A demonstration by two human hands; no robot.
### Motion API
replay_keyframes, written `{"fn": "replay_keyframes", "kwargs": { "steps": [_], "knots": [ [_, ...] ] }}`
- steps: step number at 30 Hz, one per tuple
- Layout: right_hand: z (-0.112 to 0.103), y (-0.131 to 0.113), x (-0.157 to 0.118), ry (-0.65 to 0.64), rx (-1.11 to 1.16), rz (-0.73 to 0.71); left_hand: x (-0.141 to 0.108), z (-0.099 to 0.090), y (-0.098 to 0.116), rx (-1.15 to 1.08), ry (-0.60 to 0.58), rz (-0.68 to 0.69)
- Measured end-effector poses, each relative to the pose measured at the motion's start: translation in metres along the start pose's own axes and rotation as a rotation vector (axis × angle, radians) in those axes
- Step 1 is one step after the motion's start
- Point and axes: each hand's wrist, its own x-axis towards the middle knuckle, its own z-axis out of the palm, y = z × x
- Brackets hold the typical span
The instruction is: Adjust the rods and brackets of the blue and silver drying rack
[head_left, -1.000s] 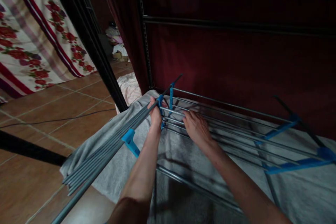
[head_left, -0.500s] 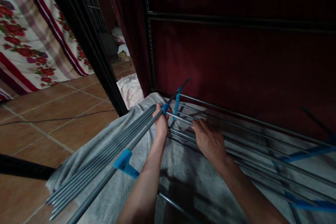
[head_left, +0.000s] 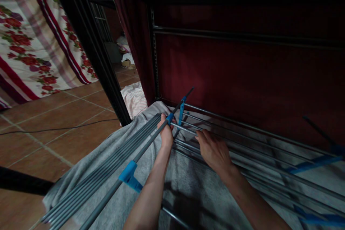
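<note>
My left hand (head_left: 166, 134) is closed around a long grey metal pole (head_left: 152, 138), right at a blue plastic connector (head_left: 169, 118). From that connector a thinner metal tube (head_left: 185, 128) runs off to the right. My right hand (head_left: 214, 149) has its fingers wrapped over this tube, knuckles up; the part under the palm is hidden. Lower on the pole sits a larger blue bracket (head_left: 128, 173), near my left forearm. A slotted blue strip (head_left: 181, 112) joins further parallel tubes behind my hands, forming a rack-like frame.
Several loose grey tubes (head_left: 113, 161) lie side by side on a grey blanket (head_left: 107, 143) at the left. A black metal post (head_left: 91, 54) stands beside them, and a dark red cloth (head_left: 242, 82) hangs behind. More blue brackets (head_left: 315, 163) are at the right. A cable (head_left: 67, 128) crosses the tiled floor.
The view has tilted up a little, so most things sit slightly lower. Both hands keep their holds, with hardly any movement against the pole and tube.
</note>
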Motion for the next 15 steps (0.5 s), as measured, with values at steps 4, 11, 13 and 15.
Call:
{"fn": "replay_keyframes", "kwargs": {
  "steps": [4,11,13,15],
  "knots": [
    [-0.0020,0.0011,0.0015,0.002,-0.001,-0.009,-0.0008,0.0011,0.0015,-0.024,0.014,0.000],
    [-0.0051,0.0029,0.0034,-0.046,0.030,-0.011,-0.0021,0.0003,0.0011,-0.021,0.021,-0.020],
    [-0.0066,0.0039,0.0049,-0.064,0.042,-0.005,-0.0021,0.0004,0.0000,-0.024,0.042,-0.025],
    [-0.0081,0.0050,0.0064,-0.078,0.058,-0.005,-0.0019,0.0004,-0.0006,-0.026,0.045,-0.037]
  ]
}}
